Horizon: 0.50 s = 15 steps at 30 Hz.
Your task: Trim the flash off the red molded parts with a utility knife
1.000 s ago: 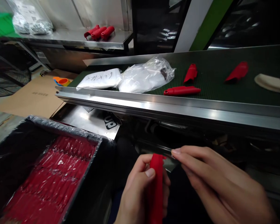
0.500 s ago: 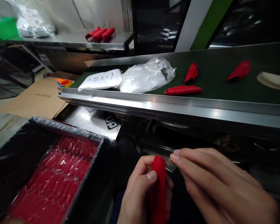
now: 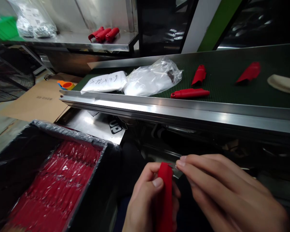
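Now, line by line:

Left hand (image 3: 145,203): my grip is wrapped around the red handle (image 3: 164,196), thumb pressed on its front, holding it upright low in front of me, below the conveyor.

Right hand (image 3: 227,190): fingertips pressed together, pinching something thin and pale at the handle's top edge; it is too small for me to name.

Handle: its rounded top end points up, just beside my right fingertips; its lower end runs out of view.

Doing it well: I judge that I should keep the left grip firm so the handle does not twist, and work the right pinch close to the edge, pulling along it rather than outward.

Bin (image 3: 100,151): at my left, black, lined with film, full of red pieces in rows.

Conveyor (image 3: 174,111): ahead of me, carrying three more red parts (image 3: 189,93), a clear bag (image 3: 152,79), a white packet (image 3: 103,82) and a cream part (image 3: 284,84).

Shelf (image 3: 70,43): far left, three red handles lying side by side.
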Tool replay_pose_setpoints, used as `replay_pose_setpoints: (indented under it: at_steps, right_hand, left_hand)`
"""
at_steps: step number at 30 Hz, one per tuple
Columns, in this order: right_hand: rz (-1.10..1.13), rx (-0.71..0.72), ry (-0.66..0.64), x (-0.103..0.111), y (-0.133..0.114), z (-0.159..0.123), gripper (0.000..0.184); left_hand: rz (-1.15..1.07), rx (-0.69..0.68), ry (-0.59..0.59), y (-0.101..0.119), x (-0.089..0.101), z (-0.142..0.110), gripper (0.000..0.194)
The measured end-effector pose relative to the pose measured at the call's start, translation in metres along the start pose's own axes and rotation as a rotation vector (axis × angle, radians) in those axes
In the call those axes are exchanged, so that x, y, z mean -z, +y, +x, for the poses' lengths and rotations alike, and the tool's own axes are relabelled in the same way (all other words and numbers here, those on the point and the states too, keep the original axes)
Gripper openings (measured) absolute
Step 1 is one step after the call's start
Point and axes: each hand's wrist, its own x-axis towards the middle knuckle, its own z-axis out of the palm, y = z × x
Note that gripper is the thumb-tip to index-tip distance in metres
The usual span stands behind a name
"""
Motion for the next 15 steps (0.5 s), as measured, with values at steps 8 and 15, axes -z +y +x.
replay_pose_setpoints:
  at_steps: [8, 15]
  right_hand:
    - [-0.011, 0.018, -0.007, -0.004, -0.005, -0.005, 0.036]
    - [-0.059, 0.063, -0.018, -0.006, -0.012, -0.007, 0.037]
  left_hand:
    - [0.013, -0.003, 0.046, 0.0, 0.001, 0.003, 0.021]
    - [-0.011, 0.001, 0.111, 0.01, -0.002, 0.008, 0.019]
